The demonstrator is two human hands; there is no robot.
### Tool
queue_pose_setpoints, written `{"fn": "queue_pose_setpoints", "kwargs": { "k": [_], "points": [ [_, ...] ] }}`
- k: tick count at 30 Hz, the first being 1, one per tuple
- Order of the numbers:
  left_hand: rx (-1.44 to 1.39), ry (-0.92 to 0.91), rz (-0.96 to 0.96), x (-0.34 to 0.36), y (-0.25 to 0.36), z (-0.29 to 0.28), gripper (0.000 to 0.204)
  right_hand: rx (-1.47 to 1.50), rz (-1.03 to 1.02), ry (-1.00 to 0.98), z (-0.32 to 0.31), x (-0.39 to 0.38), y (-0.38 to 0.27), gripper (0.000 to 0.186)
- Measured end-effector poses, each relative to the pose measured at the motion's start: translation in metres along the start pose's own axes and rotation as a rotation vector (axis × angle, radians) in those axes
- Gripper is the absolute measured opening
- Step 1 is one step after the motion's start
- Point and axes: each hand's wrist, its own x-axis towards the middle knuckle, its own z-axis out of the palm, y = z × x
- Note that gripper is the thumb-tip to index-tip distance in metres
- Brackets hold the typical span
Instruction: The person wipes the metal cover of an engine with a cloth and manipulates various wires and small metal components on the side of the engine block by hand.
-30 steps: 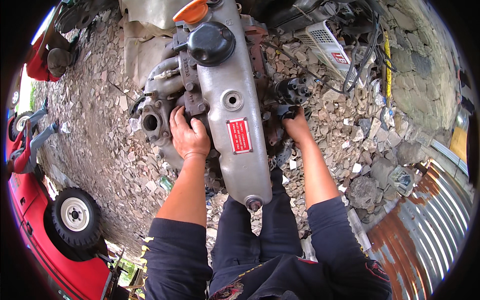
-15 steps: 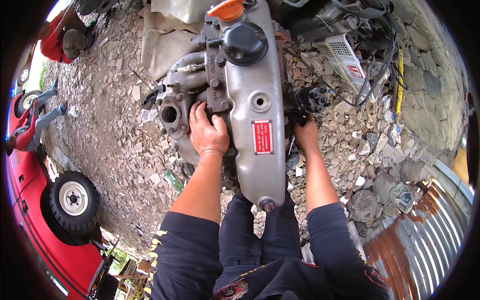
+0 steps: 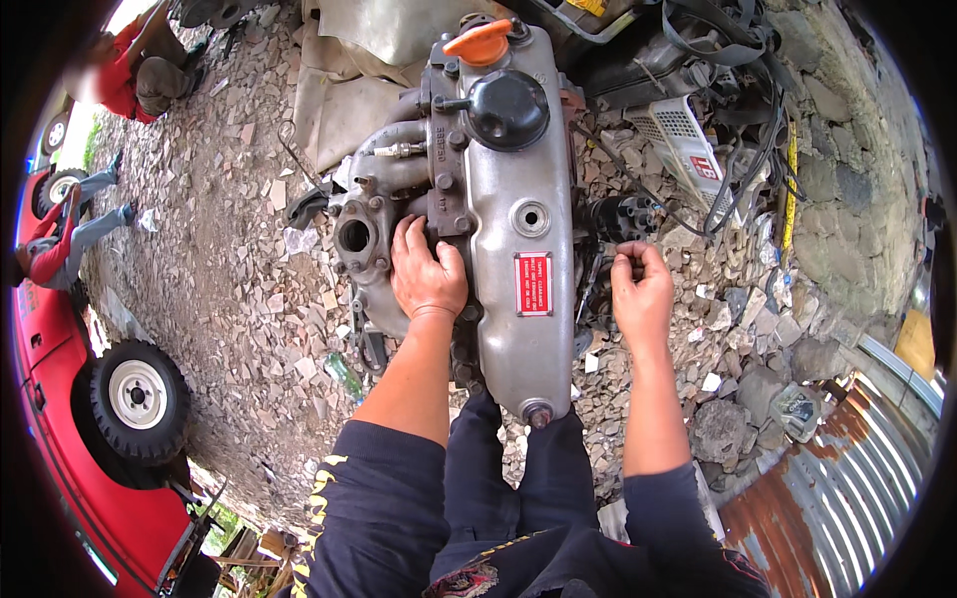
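Note:
An engine stands in front of me, with a long silver valve cover (image 3: pixel 506 329) bearing a red plate (image 3: pixel 533 284), a black round cap (image 3: pixel 507 110) and an orange cap (image 3: pixel 478 42). My left hand (image 3: pixel 430 271) lies with its fingers extended on the manifold (image 3: pixel 391 140) side, by the round flanged port (image 3: pixel 354 236). On the engine's other side, my right hand (image 3: pixel 643 297) is off the parts, thumb and fingers curled together. Whatever is between those fingertips, if anything, cannot be made out. Just beyond it sits the black distributor cap (image 3: pixel 624 217).
Broken tile and stone (image 3: pixel 249 299) cover the ground. A white plastic crate (image 3: pixel 680 149) and black cables lie at the right, near a stone wall (image 3: pixel 847 179). Rusty corrugated sheet (image 3: pixel 817 488) is at lower right. A red vehicle (image 3: pixel 75 389) and two people are at left.
My right hand has drawn back from beside the distributor toward me and to the right, its fingers now in sight. The left hand keeps its place on the engine. The whole view has shifted slightly.

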Motion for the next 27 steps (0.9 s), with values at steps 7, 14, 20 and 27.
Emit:
{"fn": "queue_pose_setpoints", "kwargs": {
  "k": [7,14,20,27],
  "points": [
    [0.059,-0.235,-0.097,0.004,0.007,-0.01,0.055,0.077,-0.666,-0.381,0.099,0.004,-0.126,0.019],
    [0.039,-0.156,-0.058,0.0,-0.003,0.001,0.066,-0.66,-0.6,-0.449,0.219,0.064,-0.146,0.03],
    [0.057,-0.144,0.013,0.001,-0.015,0.007,0.064,-0.74,-0.668,-0.399,0.229,0.071,-0.139,0.025],
    [0.3,-0.166,0.103,0.001,-0.035,0.019,0.067,-0.421,-0.71,-0.3,0.193,0.045,-0.131,0.016]
  ]
}}
